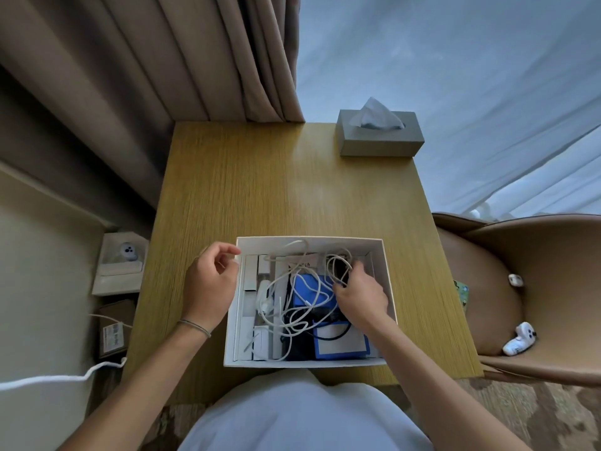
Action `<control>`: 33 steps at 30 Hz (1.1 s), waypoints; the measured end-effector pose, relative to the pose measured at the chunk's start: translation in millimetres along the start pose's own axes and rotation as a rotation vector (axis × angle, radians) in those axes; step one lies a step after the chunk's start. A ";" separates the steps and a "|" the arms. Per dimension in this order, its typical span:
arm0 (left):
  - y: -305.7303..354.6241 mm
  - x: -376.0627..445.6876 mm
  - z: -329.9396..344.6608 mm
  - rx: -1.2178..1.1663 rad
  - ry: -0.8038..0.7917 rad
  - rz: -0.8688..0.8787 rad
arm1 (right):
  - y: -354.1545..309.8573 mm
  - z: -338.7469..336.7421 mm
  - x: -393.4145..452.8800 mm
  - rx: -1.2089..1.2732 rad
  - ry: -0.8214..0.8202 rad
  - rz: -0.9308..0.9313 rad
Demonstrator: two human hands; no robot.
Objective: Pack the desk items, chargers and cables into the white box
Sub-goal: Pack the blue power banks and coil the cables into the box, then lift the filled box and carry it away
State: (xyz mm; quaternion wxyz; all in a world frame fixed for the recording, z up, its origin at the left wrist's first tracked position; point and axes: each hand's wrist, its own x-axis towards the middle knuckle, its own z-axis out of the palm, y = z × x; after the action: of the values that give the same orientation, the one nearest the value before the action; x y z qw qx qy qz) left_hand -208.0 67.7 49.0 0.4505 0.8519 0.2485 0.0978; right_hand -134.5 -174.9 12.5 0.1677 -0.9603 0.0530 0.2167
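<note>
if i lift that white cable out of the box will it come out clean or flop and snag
Probably floppy: the white cable lies in loose, uneven loops rather than a bound coil. It would likely snag, since its loops cross the black cable and the blue item in the white box. It looks thin, so probably light.

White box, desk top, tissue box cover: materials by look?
White box: looks like matte rigid paperboard; thin straight walls, no gloss.
Desk top: wood or wood-look laminate, satin; fine parallel grain with a soft light patch.
Tissue box cover: grey and matte; card, plastic or leatherette cannot be told.
</note>
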 end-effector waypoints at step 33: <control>-33.3 -25.4 13.3 0.640 -0.300 -0.213 | 94.0 -38.9 0.4 -0.112 -0.023 -0.260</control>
State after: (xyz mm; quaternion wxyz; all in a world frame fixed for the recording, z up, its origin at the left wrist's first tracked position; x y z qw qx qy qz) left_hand -235.7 60.8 15.6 0.2001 0.9239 0.2850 -0.1584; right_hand -135.1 -276.5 17.2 0.1413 -0.9643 -0.0859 0.2067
